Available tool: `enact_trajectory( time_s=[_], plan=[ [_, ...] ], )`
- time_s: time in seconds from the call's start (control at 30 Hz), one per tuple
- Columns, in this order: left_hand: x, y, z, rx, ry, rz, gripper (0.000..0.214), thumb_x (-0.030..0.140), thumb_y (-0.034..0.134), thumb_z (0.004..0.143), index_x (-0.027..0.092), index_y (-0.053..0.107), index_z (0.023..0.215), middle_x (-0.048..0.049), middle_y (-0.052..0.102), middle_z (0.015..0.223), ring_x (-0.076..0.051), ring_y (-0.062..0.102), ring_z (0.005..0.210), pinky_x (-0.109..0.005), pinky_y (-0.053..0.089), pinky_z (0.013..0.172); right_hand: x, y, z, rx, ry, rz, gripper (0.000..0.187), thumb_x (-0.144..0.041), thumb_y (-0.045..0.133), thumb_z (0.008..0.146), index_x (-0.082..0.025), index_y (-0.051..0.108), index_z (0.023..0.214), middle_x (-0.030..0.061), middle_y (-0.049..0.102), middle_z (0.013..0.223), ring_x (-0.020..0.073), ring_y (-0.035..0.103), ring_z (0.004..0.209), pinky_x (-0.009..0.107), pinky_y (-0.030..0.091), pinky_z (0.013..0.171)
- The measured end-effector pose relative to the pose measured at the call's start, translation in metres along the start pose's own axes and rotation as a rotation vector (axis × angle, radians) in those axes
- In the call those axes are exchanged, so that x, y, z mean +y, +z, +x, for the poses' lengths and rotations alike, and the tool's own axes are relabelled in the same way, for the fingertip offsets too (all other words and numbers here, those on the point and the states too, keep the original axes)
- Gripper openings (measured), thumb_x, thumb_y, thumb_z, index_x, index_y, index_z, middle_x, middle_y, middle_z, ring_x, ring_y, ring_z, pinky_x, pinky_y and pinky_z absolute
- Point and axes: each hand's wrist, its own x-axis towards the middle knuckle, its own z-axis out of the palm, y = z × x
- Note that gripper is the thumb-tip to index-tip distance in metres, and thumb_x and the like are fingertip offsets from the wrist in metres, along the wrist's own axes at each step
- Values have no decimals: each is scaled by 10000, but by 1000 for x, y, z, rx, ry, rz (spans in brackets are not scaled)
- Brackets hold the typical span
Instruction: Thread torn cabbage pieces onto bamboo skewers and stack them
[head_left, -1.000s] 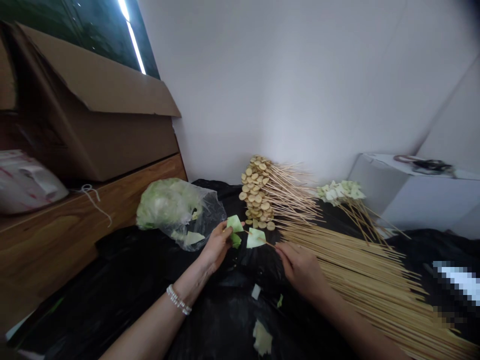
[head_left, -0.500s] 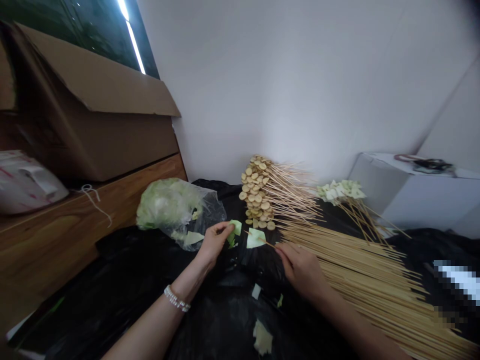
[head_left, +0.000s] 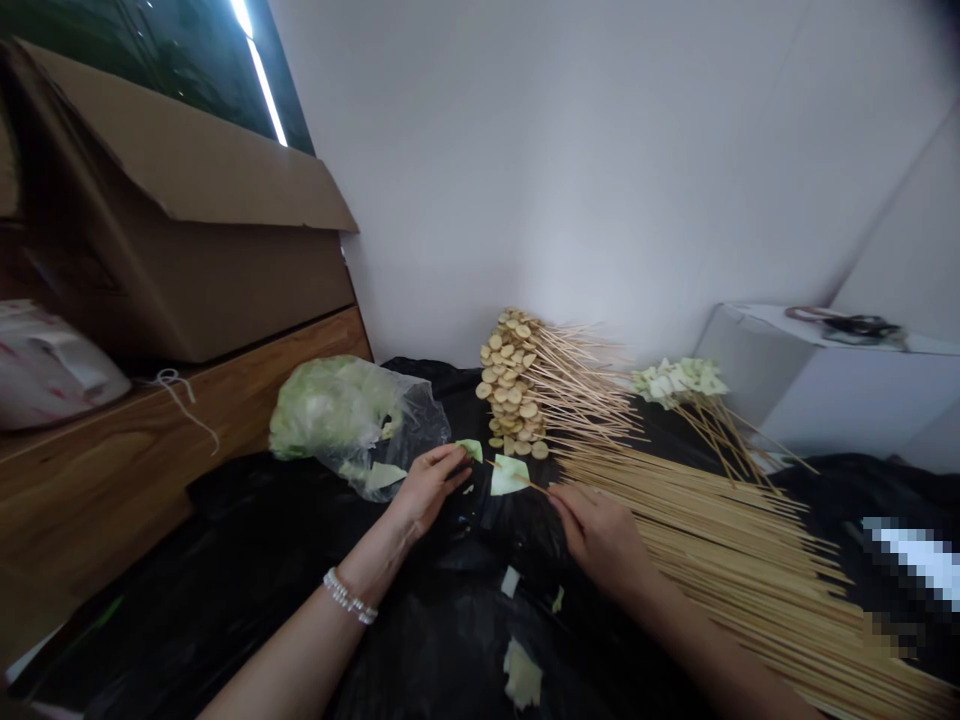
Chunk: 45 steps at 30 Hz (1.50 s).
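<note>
My left hand [head_left: 433, 484], with a beaded bracelet on its wrist, pinches a pale green cabbage leaf piece [head_left: 472, 450]. Just to the right, a second cabbage piece [head_left: 509, 475] is threaded on a bamboo skewer [head_left: 536, 487]. My right hand [head_left: 600, 530] is closed around that skewer, whose tip points left toward the left hand. A clear plastic bag of cabbage [head_left: 337, 405] lies beyond the left hand. Loose cabbage scraps [head_left: 523, 676] rest on the black plastic sheet [head_left: 427, 640] below the hands.
Skewered round slices [head_left: 514, 385] are stacked near the wall. Skewers with cabbage [head_left: 681, 382] lie farther right, above many bare bamboo skewers [head_left: 742, 560]. A cardboard box [head_left: 247, 285] and white jug [head_left: 56, 365] stand left; a white box [head_left: 795, 370] stands right.
The cabbage piece in my left hand has turned, and the ragged green part hanging below it no longer shows. My right hand holds the skewer almost unmoved.
</note>
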Motion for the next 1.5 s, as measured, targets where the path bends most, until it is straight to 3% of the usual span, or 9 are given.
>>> enact_trajectory(
  time_s=[0.33, 0.6, 0.9, 1.03, 1.27, 1.5],
  plan=[
    [-2, 2, 1, 48, 71, 17, 248, 194, 840, 597, 122, 714, 799, -38, 705, 801, -128, 649, 707, -267, 528, 751, -1, 0, 0, -17, 8, 14, 258, -214, 411, 978, -184, 667, 956, 66, 691, 885, 160, 645, 796, 261, 478, 749],
    [-5, 0, 2, 51, 48, 12, 563, 56, 813, 594, 167, 625, 1112, -66, 665, 969, -152, 676, 810, -265, 545, 760, -2, -1, 0, -12, -14, 9, 272, -210, 404, 976, -186, 673, 941, 68, 690, 875, 157, 643, 775, 263, 485, 722],
    [-6, 4, -1, -21, 118, 92, 717, 94, 859, 515, 165, 595, 1178, -104, 687, 1116, -169, 670, 899, -289, 495, 857, -2, 1, -1, -44, 7, 2, 263, -218, 406, 977, -189, 667, 960, 54, 682, 862, 153, 630, 759, 248, 455, 716],
    [-5, 8, -6, -101, 65, 98, 669, 125, 857, 545, 147, 611, 1167, -84, 720, 985, -160, 677, 822, -275, 505, 799, -1, 2, -1, -69, 19, -38, 277, -225, 398, 979, -189, 669, 938, 55, 681, 854, 158, 629, 744, 257, 448, 704],
    [-4, 8, -8, -94, 30, 75, 435, 159, 859, 569, 128, 705, 974, -63, 706, 912, -147, 657, 776, -254, 506, 702, 2, 4, -2, -88, 32, -83, 273, -224, 399, 974, -198, 669, 943, 52, 681, 848, 154, 630, 738, 250, 433, 674],
    [-8, 9, -7, -84, 65, 107, 471, 168, 851, 583, 152, 692, 1026, -56, 710, 891, -157, 669, 745, -253, 515, 667, 1, 4, -2, -115, 33, -106, 275, -226, 393, 978, -194, 665, 944, 45, 669, 812, 157, 617, 701, 253, 404, 641]
  ],
)
